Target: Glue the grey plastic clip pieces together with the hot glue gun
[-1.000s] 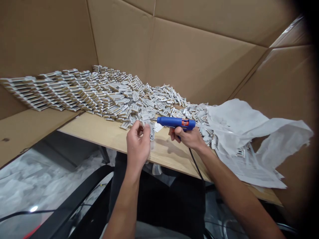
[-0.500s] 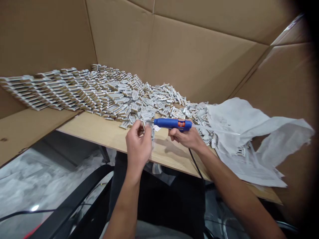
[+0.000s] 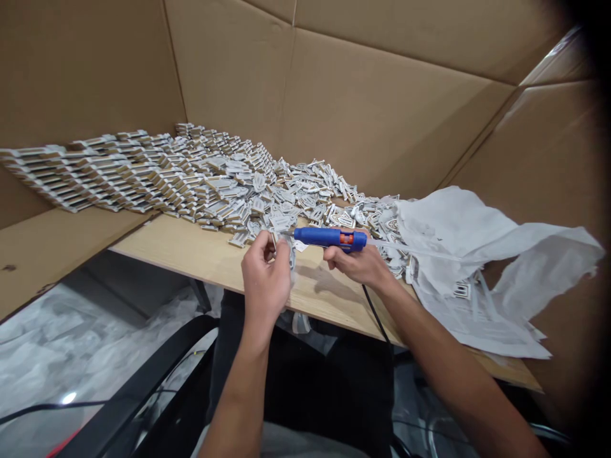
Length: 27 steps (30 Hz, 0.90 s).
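My right hand [image 3: 356, 261] is wrapped round the handle of a blue hot glue gun [image 3: 329, 238], which lies level and points left. A clear glue stick [image 3: 401, 246] sticks out of its back end, and a black cord [image 3: 377, 315] hangs below. My left hand [image 3: 268, 267] pinches a small white and tan piece [image 3: 273, 240] between thumb and fingers, right at the gun's nozzle [image 3: 287, 233]. Fingers hide most of that piece. Just behind the hands lies a heap of similar slotted pieces [image 3: 281, 207].
Leaning rows of stacked pieces [image 3: 119, 168] fill the left of the wooden board [image 3: 191, 254]. Crumpled white sheets [image 3: 458, 229] cover its right end. Cardboard walls [image 3: 363, 108] stand behind. A black chair armrest [image 3: 157, 375] is at lower left.
Almost nothing has changed. The glue gun and my right hand have shifted very slightly; my left hand keeps its pinch at the nozzle.
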Tool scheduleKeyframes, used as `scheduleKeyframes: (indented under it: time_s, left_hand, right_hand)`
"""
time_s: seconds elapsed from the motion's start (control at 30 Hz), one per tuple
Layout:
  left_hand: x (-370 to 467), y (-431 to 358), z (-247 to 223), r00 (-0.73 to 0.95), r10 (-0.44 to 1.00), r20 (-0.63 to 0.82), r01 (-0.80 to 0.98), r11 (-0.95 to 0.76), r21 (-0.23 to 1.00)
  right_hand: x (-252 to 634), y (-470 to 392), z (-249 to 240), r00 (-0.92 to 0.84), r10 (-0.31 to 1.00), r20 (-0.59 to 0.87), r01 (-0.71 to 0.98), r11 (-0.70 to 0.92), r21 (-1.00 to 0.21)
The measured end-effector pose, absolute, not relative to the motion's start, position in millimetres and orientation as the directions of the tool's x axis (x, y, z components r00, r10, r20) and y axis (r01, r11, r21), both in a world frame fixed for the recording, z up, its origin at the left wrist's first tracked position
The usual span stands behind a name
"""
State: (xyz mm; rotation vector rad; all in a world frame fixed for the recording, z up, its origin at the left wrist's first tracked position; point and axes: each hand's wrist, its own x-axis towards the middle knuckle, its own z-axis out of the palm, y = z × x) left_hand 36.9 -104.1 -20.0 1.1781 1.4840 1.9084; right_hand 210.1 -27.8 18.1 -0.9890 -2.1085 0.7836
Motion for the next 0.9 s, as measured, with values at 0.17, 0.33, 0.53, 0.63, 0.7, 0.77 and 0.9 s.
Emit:
scheduleKeyframes:
  time_s: [0.17, 0.33, 0.53, 0.63, 0.7, 0.77, 0.9]
  left_hand:
    - [36.9, -104.5, -20.4, -0.535, 0.771, 0.346, 0.140, -0.323, 0.936]
    - [36.5, -104.8, -20.7, -0.545, 0.761, 0.352, 0.131, -0.337, 0.932]
    - [37.1, -105.1, -20.0, -0.540, 0.767, 0.347, 0.129, -0.332, 0.935]
    - [37.2, -105.1, -19.6, -0.536, 0.773, 0.338, 0.123, -0.325, 0.938]
    - [37.4, -105.1, -19.4, -0.537, 0.772, 0.341, 0.123, -0.328, 0.937]
    - [37.5, -105.3, -19.1, -0.536, 0.770, 0.345, 0.122, -0.333, 0.935]
    - [37.4, -106.3, -18.6, -0.540, 0.767, 0.347, 0.134, -0.329, 0.935]
  right_hand:
    - [210.5, -26.8, 17.2, -0.514, 0.772, 0.372, 0.360, 0.589, -0.723]
    - [211.3, -25.9, 16.3, -0.526, 0.752, 0.396, 0.333, 0.611, -0.718]
    - [210.9, -27.1, 15.6, -0.523, 0.755, 0.395, 0.328, 0.606, -0.724]
    - [211.0, -26.9, 14.7, -0.519, 0.753, 0.405, 0.330, 0.614, -0.717]
    - [211.2, -27.0, 14.4, -0.521, 0.748, 0.410, 0.335, 0.622, -0.708]
    - [211.3, -27.5, 14.4, -0.521, 0.751, 0.405, 0.341, 0.618, -0.709]
    - [210.5, -28.9, 16.1, -0.521, 0.761, 0.387, 0.352, 0.605, -0.714]
